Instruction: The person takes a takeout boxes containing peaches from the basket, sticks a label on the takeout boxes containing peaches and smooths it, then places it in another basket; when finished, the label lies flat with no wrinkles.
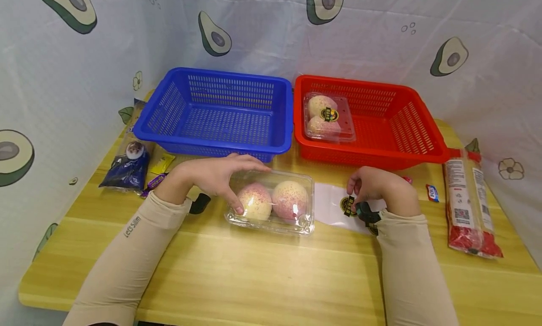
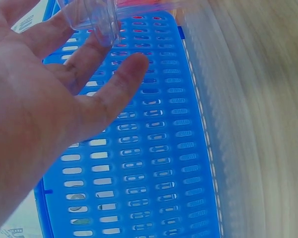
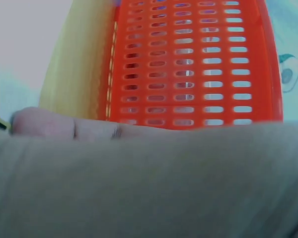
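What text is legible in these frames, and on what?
"Let's Slim": left sleeve.
Round sticker on clear box in red basket: blurred.
Sheet label by right hand: unreadable.
Red packet print: too small.
Dark bag: unreadable.

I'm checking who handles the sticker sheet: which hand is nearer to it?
Right. The right hand rests on the sticker sheet, fingers pinching at a black-and-yellow sticker. The left hand is off to its left, on the clear clamshell box.
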Action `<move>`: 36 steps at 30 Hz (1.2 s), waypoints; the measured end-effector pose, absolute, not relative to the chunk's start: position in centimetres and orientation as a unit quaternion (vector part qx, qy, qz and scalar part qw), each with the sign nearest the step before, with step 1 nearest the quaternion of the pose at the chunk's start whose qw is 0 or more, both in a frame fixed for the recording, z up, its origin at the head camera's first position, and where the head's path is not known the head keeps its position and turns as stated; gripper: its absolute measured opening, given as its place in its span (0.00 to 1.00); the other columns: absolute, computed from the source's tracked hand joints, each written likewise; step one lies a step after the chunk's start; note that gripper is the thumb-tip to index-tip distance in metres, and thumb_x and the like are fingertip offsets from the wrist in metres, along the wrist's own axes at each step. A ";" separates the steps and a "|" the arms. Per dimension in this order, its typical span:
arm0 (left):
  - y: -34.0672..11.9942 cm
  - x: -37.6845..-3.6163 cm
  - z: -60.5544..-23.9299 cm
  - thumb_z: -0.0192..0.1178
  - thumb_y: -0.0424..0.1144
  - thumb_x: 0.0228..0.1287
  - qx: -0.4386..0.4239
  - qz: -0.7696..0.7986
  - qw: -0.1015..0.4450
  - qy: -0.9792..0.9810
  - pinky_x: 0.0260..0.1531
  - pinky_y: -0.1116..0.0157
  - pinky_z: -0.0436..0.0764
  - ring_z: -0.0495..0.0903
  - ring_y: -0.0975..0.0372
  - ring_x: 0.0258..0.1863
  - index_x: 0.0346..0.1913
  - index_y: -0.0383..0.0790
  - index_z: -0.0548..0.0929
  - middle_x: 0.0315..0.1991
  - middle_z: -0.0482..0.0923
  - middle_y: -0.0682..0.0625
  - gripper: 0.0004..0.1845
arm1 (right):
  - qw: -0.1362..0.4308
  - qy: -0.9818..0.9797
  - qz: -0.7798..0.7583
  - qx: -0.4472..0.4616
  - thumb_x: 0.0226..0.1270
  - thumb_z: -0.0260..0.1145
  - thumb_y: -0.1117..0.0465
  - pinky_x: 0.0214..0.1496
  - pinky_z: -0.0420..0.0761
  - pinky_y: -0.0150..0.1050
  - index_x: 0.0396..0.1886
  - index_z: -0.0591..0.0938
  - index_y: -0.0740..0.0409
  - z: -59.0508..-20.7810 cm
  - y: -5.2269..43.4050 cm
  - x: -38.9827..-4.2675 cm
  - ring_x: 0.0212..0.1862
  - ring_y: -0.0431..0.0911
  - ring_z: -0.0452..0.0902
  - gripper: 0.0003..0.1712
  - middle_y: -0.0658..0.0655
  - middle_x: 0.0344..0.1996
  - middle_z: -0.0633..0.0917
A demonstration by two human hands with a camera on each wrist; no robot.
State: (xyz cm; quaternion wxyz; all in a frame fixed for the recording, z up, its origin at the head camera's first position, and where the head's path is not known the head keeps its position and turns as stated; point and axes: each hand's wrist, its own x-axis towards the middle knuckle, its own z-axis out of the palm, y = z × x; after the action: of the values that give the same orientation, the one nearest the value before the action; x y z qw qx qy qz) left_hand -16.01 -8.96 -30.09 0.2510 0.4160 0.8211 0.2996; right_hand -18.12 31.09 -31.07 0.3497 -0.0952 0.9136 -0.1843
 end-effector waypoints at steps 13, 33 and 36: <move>-9.0 -16.0 -30.0 0.80 0.54 0.47 0.409 0.299 0.256 0.824 0.70 0.43 0.55 0.52 0.52 0.74 0.77 0.49 0.64 0.75 0.59 0.51 0.54 | 0.346 0.910 -0.188 -0.129 0.52 0.82 0.62 0.37 0.75 0.40 0.30 0.82 0.60 -31.0 30.9 -18.2 0.34 0.48 0.73 0.15 0.53 0.28 0.81; -8.9 -16.0 -30.0 0.81 0.53 0.45 0.403 0.293 0.261 0.827 0.70 0.45 0.56 0.52 0.53 0.73 0.77 0.50 0.64 0.75 0.58 0.52 0.55 | 0.346 0.877 -0.261 -0.206 0.61 0.75 0.62 0.33 0.78 0.35 0.33 0.84 0.59 -29.0 32.3 -17.3 0.30 0.46 0.76 0.08 0.52 0.28 0.84; -9.0 -15.9 -29.9 0.81 0.53 0.45 0.402 0.293 0.260 0.828 0.70 0.45 0.56 0.51 0.53 0.73 0.77 0.50 0.64 0.75 0.58 0.51 0.55 | 0.302 0.882 -0.286 -0.223 0.62 0.75 0.61 0.34 0.79 0.36 0.35 0.86 0.57 -27.7 32.1 -16.7 0.30 0.47 0.78 0.06 0.52 0.30 0.85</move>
State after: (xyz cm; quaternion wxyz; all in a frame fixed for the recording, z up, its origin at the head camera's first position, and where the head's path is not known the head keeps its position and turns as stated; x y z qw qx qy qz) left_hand -15.93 -8.98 -29.91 0.2596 0.4021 0.8276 0.2935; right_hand -16.70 32.12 -27.67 0.3020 -0.2228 0.8816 -0.2863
